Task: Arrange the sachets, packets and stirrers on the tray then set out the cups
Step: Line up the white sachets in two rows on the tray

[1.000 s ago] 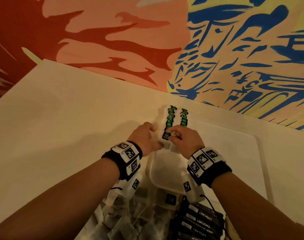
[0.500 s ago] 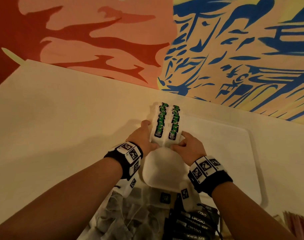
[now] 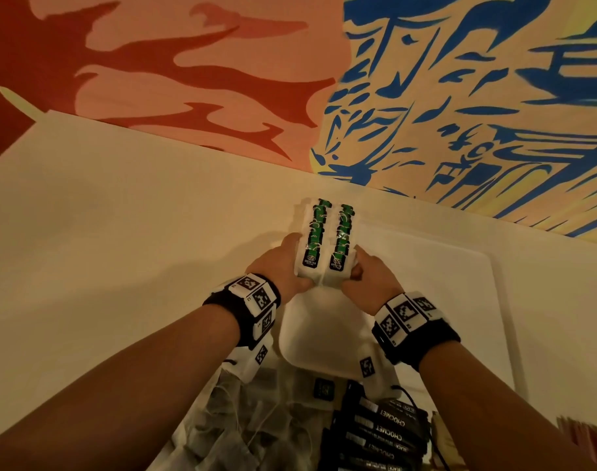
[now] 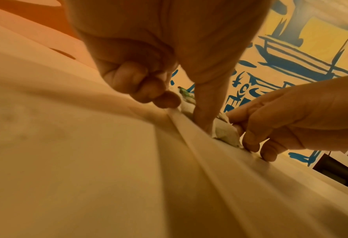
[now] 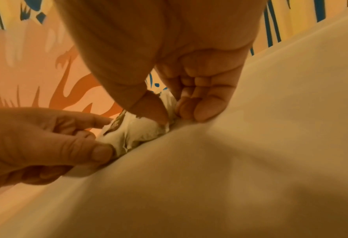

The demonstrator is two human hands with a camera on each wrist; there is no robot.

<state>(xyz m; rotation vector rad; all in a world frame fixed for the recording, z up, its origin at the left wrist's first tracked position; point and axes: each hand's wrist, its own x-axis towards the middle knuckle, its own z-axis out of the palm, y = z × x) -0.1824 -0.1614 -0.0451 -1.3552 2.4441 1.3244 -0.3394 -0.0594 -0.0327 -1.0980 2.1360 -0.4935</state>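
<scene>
On the left the pale counter (image 3: 103, 249) runs bare up to the painted wall (image 3: 222, 62). Next comes the left hand (image 3: 281, 266), set against the left flank of the green tea sachets (image 3: 327, 237); from the wrist view its thumb (image 4: 204, 103) stands pressed down against the packets while the other fingers (image 4: 140, 83) are curled in close to the tray edge. The sachets lie in two overlapping rows at the far left corner of the white tray (image 3: 443, 283), labels up, running away from the person. The right hand (image 3: 370, 278) pinches the near right end of the rows, thumb (image 5: 148, 106) and curled fingers (image 5: 197, 103) nipping the paper between them.

This looks like the squaring-up of the tea rows. To do it well I would squeeze evenly from both flanks, keep the palms low so the thin paper does not ride up or buckle, and nudge the near ends flush without fanning the far ones. The rows should sit snug to the tray's corner, leaving its open floor for what waits nearer the person: loose tea bags (image 3: 242, 426) bottom left, then the dark Chocmet packets (image 3: 378, 436). No cups show in these views.
</scene>
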